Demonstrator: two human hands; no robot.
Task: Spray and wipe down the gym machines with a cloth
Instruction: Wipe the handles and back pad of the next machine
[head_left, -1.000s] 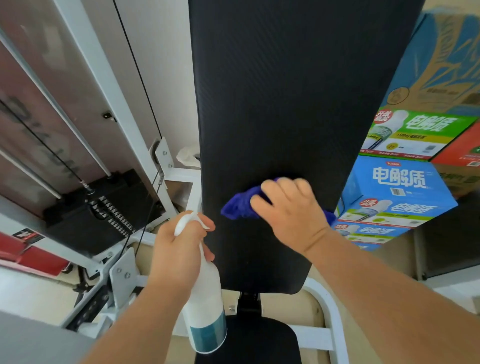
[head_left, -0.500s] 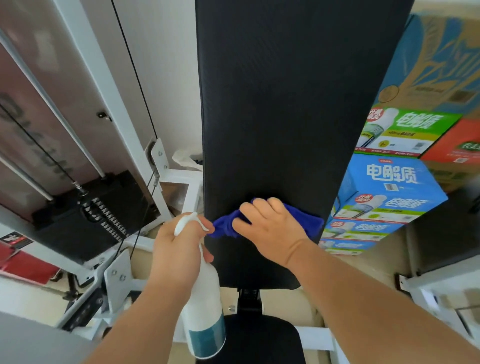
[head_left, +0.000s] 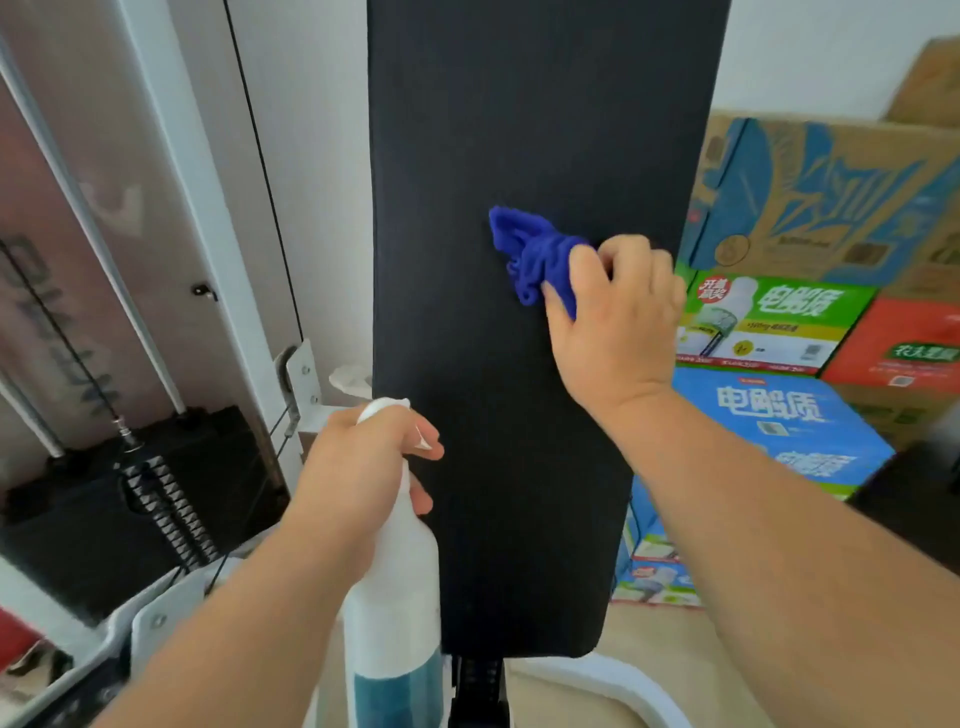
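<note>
The right hand (head_left: 618, 322) curls its fingers round a bunched blue cloth (head_left: 535, 254) and presses it against the black back pad (head_left: 519, 130) of the machine, near the pad's right edge. The left hand (head_left: 358, 478) grips the neck of a white spray bottle (head_left: 400, 597), held upright before the pad's lower left edge, with blue liquid in its base. A weight stack (head_left: 130, 509) stands at left and printed cartons (head_left: 779, 415) are piled at right.

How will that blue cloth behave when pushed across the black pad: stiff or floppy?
Probably floppy: the blue cloth is bunched in soft folds where the right hand grips it. Likely light, being small and limp. On the steep black pad it would probably drop if released.
</note>
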